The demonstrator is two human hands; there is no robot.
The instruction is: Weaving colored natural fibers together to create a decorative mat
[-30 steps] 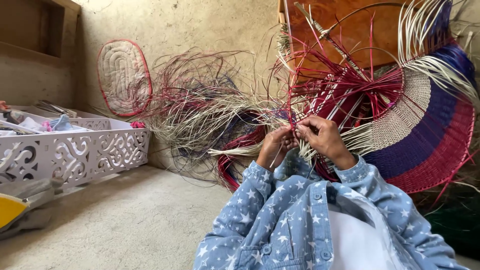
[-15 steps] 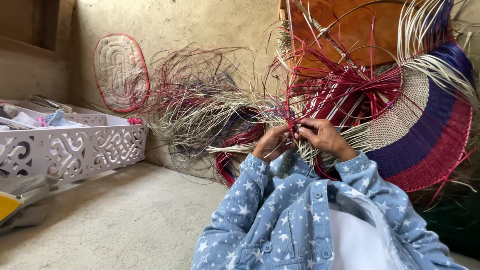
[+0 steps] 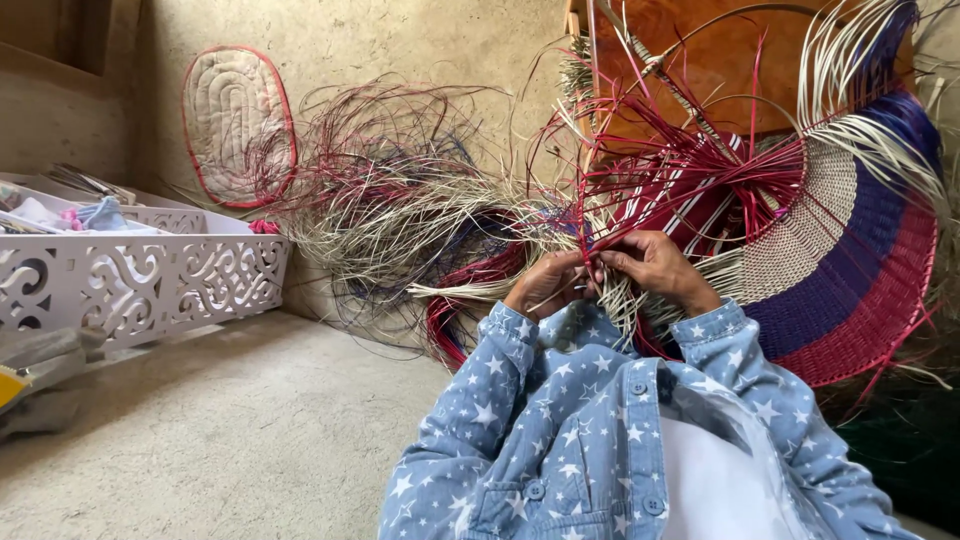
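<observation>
A half-woven round basket panel [image 3: 850,260] in cream, purple and red bands stands on edge before me, loose red and pale straw strands fanning out from it. My left hand [image 3: 548,285] and my right hand [image 3: 655,268] meet at its lower left rim, fingers pinched on thin straw strands [image 3: 600,262] there. Both arms wear blue sleeves with white stars. The fingertips are partly hidden among the fibres.
A tangled heap of loose straw [image 3: 400,215], pale, red and dark, lies against the plaster wall. An oval quilted mat with red edging [image 3: 238,125] leans on that wall. A white fretwork box [image 3: 140,280] with cloth stands at left. A wooden frame [image 3: 700,60] rises behind the panel.
The view has shifted slightly left and down. My hands stay at the same spot on the rim, fingers working the strands with small movements.
</observation>
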